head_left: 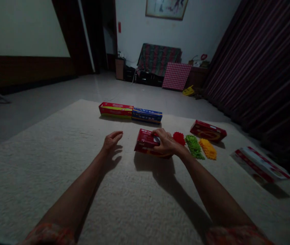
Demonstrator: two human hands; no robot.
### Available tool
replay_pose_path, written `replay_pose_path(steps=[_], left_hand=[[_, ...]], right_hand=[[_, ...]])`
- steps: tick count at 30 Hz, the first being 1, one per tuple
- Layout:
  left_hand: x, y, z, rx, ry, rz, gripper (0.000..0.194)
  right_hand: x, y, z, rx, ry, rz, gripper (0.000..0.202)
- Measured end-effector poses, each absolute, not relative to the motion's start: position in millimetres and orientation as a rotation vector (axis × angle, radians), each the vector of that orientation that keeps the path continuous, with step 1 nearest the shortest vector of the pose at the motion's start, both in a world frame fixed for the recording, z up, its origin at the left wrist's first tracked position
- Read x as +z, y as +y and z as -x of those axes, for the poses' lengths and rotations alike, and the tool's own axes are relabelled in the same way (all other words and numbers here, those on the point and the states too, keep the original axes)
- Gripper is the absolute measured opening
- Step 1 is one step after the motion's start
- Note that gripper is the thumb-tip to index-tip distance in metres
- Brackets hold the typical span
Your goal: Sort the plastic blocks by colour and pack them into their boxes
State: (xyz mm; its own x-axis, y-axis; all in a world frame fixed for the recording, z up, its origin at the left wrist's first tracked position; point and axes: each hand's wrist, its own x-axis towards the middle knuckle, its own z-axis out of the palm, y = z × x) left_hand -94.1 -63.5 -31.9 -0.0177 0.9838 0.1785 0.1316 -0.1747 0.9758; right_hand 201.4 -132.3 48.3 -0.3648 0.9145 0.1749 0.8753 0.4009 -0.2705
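Observation:
My right hand [165, 140] grips a dark red box [146, 139] from above, with the fingers over its top and the thumb toward its near side. A shadow lies under the box's near edge; whether it is lifted I cannot tell. To the left, apart from the box, my left hand [111, 140] is empty, its fingers stretched toward the right. Behind the hands, a red and yellow-green box [116, 110] and a blue box [147, 115] lie end to end in a row on the pale mat [58, 163].
Right of the held box lie a red piece [179, 138], a green piece [194, 146] and a yellow piece [208, 148], all bumpy. Another dark red box [208, 131] and a white and red box [262, 165] stand farther right. A dark curtain [252, 58] hangs along the right side.

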Motion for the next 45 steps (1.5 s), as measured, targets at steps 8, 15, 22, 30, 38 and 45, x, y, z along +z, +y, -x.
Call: replay_pose_path(steps=[8, 15, 22, 30, 38, 45], left_hand=[[-27.0, -120.8, 77.9, 1.215, 1.019, -1.664, 0.055], [-34.0, -134.0, 66.9, 1.176, 0.941, -1.59, 0.051], [-26.1, -139.8, 67.4, 1.103, 0.933, -1.466, 0.062], [-14.4, -131.6, 69.0, 0.968, 0.927, -1.438, 0.071], [-9.7, -118.6, 70.3, 0.887, 0.879, -1.42, 0.074], [-9.7, -113.2, 69.2, 0.862, 0.85, -1.458, 0.075]], right_hand=[[27.2, -170.6, -157.5, 0.246, -2.384, 1.514, 0.061], [16.1, -184.0, -203.5, 0.273, -2.129, 1.665, 0.047], [0.7, -192.4, -213.1, 0.36, -1.974, 1.661, 0.048], [21.6, -188.7, -207.7, 0.416, -2.153, 1.836, 0.06], [39.5, -186.8, -196.5, 0.321, -2.332, 1.815, 0.03], [48.4, -193.8, -193.6, 0.262, -2.468, 1.768, 0.028]])
